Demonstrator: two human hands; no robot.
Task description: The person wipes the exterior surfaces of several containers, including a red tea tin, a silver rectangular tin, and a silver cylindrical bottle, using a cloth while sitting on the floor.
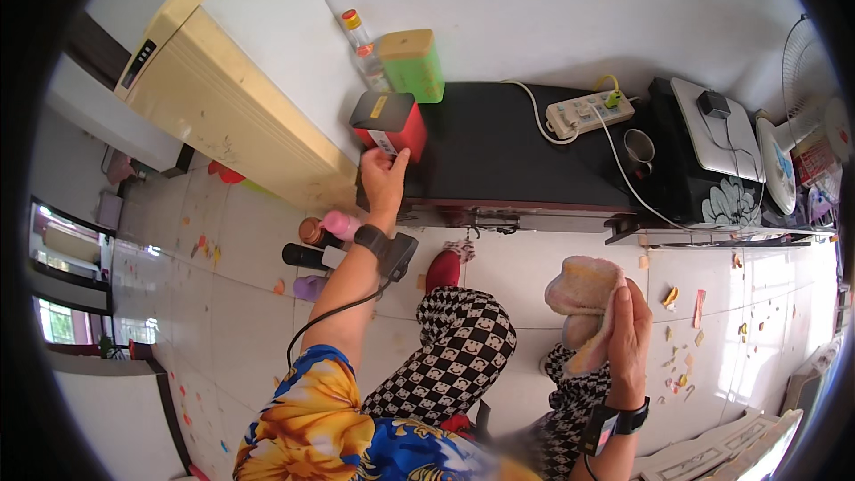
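My left hand [384, 177] is at the lower front of a red box with a dark lid [394, 121], its fingers by a pale label; whether it grips the box I cannot tell. Behind that box stand a green tin with a tan top [413, 67] and a clear glass bottle with a red and yellow cap [364, 50]. In my right hand [628, 327] is a folded, fluffy cloth [588, 290] in pale pink and yellow, held over the floor in front of the black cabinet [494, 153].
A cream refrigerator [247, 100] borders the cabinet. Toward the right are a white power strip [588, 113] with cords, a metal mug [638, 147], a silver device [718, 130] and a fan [778, 160]. Bottles [340, 224] stand on the floor below my left forearm. A cord hangs from that wrist.
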